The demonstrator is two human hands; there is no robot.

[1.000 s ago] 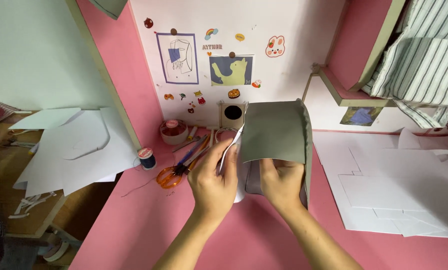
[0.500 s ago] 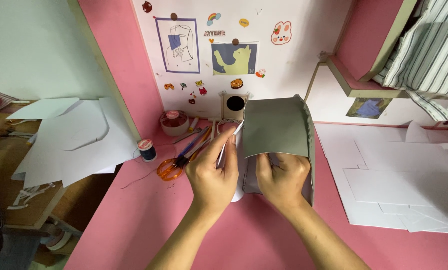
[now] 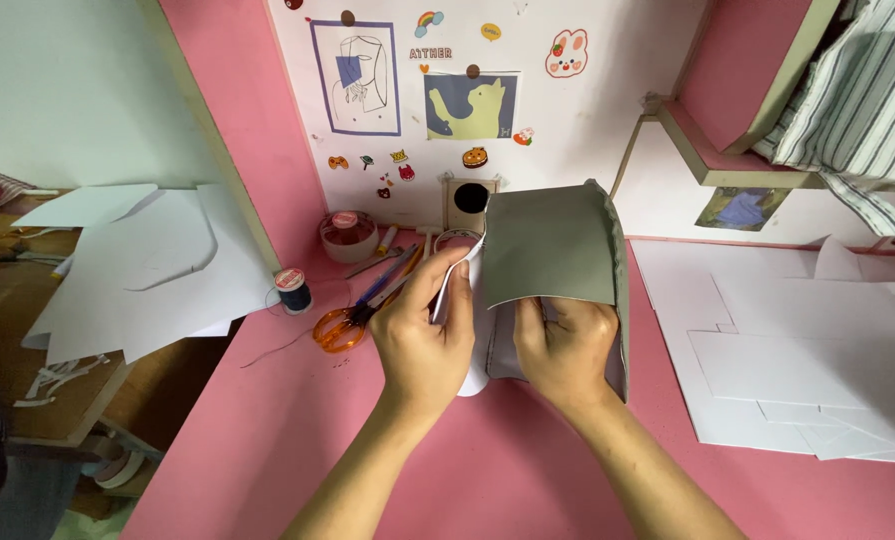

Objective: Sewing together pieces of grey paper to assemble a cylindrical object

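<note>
Both hands grip the grey fabric piece (image 3: pixel 552 245) at frame centre above the pink worktop (image 3: pixel 487 470): my left hand (image 3: pixel 422 335) pinches its white lining edge, my right hand (image 3: pixel 565 345) clamps the lower hem. I judge I'm mid-fold; next needs aligned edges.

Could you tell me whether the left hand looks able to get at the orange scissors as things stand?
Probably yes: the scissors lie bare on the pink desk just beside the left hand, though it now holds the grey fabric.
</note>
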